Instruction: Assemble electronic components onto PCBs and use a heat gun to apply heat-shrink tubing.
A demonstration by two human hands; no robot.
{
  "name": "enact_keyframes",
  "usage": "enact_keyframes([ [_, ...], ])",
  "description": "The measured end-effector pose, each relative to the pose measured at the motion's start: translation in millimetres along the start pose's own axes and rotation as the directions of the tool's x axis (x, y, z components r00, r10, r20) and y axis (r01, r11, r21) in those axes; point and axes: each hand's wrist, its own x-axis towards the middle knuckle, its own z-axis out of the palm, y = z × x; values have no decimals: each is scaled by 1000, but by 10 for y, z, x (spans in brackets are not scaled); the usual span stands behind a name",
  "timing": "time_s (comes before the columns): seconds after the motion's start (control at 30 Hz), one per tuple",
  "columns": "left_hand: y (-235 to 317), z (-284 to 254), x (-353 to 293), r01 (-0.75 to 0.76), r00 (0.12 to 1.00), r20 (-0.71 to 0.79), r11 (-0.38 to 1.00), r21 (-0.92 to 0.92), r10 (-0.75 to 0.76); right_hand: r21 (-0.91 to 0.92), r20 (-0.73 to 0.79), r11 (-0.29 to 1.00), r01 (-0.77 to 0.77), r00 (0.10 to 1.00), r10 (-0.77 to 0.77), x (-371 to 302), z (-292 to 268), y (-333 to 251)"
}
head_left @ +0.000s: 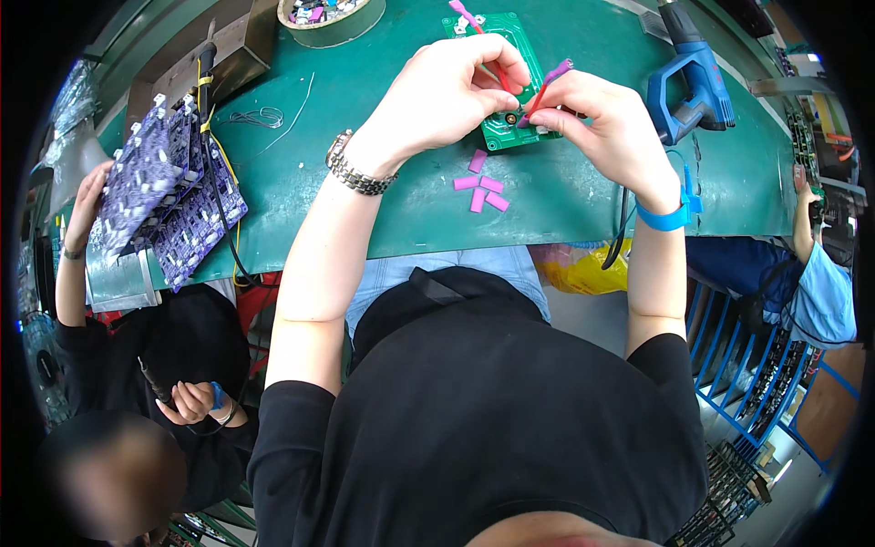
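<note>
My left hand pinches red wire over green board; right hand, at board's right edge, pinches second wire slanting away rightward (purple sleeve outermost).

Right here our left hand blocks much of the green circuit board, and we lose part of a red wire behind its fingers! Where that wire ends, we can't tell. Up top, the round bin is sliced by the picture's edge, its parts too small for us to name, and the blue heat gun loses its barrel tip there too. Leftward, we see purple boards smearing; below, the bench hides some of a yellow bag.
</note>
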Motion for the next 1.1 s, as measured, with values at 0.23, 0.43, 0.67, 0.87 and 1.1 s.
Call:
enact_keyframes([
  [0.23,8,62,2,-3,999,-34,999,46,5,-183,-32,979,85,995,-92,-61,13,-26],
  [0.43,-35,71,156,-183,937,-236,937,297,258,-367,-173,930,6,982,-75,81,133,46],
  [0.67,71,-36,32,1,988,-152,999,-48,-9,-382,-158,924,20,984,-87,124,213,0],
  [0.87,52,-102,-516,-3,1000,-7,947,323,6,-319,-185,947,-30,982,-32,3,165,-68],
  [1.1,-192,172,-728,-182,983,100,768,614,152,-233,-266,972,-37,964,-27,-112,171,17],
])
